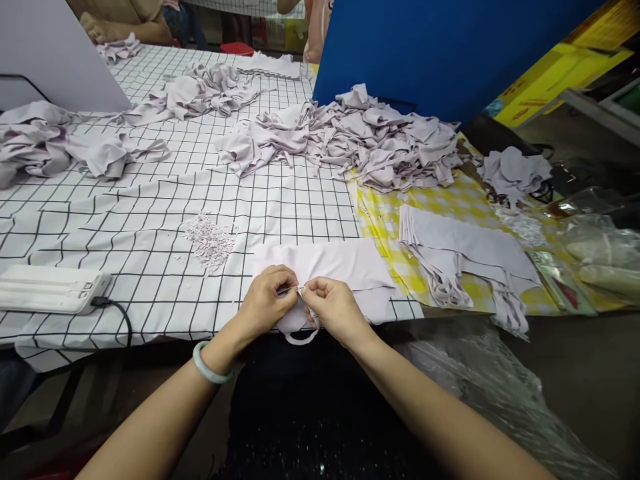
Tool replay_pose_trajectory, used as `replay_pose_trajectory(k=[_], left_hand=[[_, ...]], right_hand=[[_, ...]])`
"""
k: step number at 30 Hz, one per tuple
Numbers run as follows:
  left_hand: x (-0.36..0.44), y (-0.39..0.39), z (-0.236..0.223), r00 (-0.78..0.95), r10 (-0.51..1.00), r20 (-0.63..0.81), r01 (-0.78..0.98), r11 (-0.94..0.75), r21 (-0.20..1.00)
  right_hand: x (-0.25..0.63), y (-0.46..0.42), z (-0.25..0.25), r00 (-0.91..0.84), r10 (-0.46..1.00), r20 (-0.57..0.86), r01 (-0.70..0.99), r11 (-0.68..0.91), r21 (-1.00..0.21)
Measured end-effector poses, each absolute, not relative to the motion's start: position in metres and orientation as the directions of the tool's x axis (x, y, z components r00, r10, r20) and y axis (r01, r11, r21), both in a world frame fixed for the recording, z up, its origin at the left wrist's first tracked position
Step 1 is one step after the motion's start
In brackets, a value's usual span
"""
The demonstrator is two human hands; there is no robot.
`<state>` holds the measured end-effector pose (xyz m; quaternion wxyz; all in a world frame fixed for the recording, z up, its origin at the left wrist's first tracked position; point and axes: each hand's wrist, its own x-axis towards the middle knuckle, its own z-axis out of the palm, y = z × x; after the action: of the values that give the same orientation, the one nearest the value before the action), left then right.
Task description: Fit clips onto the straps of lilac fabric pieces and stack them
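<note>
Garment workshop | long table [285, 213] | fabric heap [370, 137] | co-worker [145, 31] opposite

Legible text: none | Yellow box [543, 83], upper right, beside blue board [430, 53]: reddish-brown printed marks on side, too small and blurred to read | White power bank [45, 288], left front of tabletop [165, 193]: small dark marks near black cable [123, 313], too small to identify as lettering or sockets
</note>
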<state>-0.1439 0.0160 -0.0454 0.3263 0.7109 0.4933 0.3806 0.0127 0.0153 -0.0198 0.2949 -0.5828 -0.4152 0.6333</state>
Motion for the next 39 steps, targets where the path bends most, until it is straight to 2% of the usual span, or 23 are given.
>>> replay_pose_trajectory(k=[5, 9, 13, 16, 20, 23, 25, 26, 28, 30, 32, 33, 34, 37, 39], left_hand=[[-0.144, 0.015, -0.047, 0.215, 0.946, 0.244, 0.461, -0.319, 0.828], [-0.142, 0.014, -0.051, 0.197, 0.946, 0.256, 0.472, -0.320, 0.821], [-0.145, 0.011, -0.049, 0.231, 0.934, 0.271, 0.519, -0.354, 0.778], [-0.154, 0.009, -0.043, 0.334, 0.904, 0.268, 0.513, -0.413, 0.752], [-0.164, 0.007, -0.046, 0.442, 0.874, 0.204, 0.662, -0.471, 0.583], [-0.163, 0.005, -0.054, 0.456, 0.885, 0.094, 0.779, -0.448, 0.438], [-0.163, 0.005, -0.057, 0.458, 0.886, 0.071, 0.802, -0.447, 0.396], [-0.165, 0.006, -0.057, 0.466, 0.882, 0.068, 0.802, -0.453, 0.389], [-0.172, 0.013, -0.052, 0.451, 0.888, 0.086, 0.810, -0.448, 0.378], [-0.182, 0.029, -0.043, 0.356, 0.924, 0.139, 0.859, -0.382, 0.340], [-0.193, 0.050, -0.033, 0.235, 0.955, 0.178, 0.915, -0.280, 0.291], [-0.197, 0.062, -0.028, 0.204, 0.965, 0.163, 0.931, -0.243, 0.274], [-0.200, 0.073, -0.023, 0.196, 0.974, 0.117, 0.938, -0.221, 0.269], [-0.203, 0.099, -0.011, 0.211, 0.969, -0.131, 0.941, -0.165, 0.295], [-0.202, 0.105, -0.001, 0.218, 0.928, -0.303, 0.949, -0.128, 0.289]], right_hand=[[0.015, 0.021, -0.014, -0.208, 0.715, -0.667, 0.001, -0.682, -0.732], [0.016, 0.023, -0.014, -0.310, 0.643, -0.701, -0.088, -0.753, -0.652], [0.021, 0.011, -0.015, -0.297, 0.673, -0.678, -0.173, -0.736, -0.654], [0.033, -0.014, -0.014, -0.327, 0.693, -0.643, -0.113, -0.704, -0.701], [0.043, -0.056, -0.016, -0.320, 0.735, -0.598, -0.056, -0.645, -0.762], [0.043, -0.084, -0.023, -0.347, 0.645, -0.681, -0.188, -0.759, -0.623], [0.047, -0.094, -0.027, -0.356, 0.602, -0.715, -0.233, -0.798, -0.556], [0.052, -0.094, -0.027, -0.322, 0.627, -0.709, -0.210, -0.778, -0.593], [0.069, -0.083, -0.026, -0.161, 0.776, -0.610, -0.050, -0.624, -0.780], [0.092, -0.052, -0.021, 0.032, 0.935, -0.353, 0.235, -0.350, -0.907], [0.117, -0.005, -0.017, 0.127, 0.991, -0.037, 0.517, -0.098, -0.850], [0.127, 0.020, -0.017, 0.126, 0.990, 0.064, 0.626, -0.029, -0.779], [0.135, 0.046, -0.018, 0.111, 0.988, 0.106, 0.717, -0.006, -0.697], [0.142, 0.105, -0.030, 0.094, 0.994, 0.058, 0.859, -0.051, -0.510], [0.139, 0.120, -0.040, 0.069, 0.998, -0.007, 0.860, -0.063, -0.507]])
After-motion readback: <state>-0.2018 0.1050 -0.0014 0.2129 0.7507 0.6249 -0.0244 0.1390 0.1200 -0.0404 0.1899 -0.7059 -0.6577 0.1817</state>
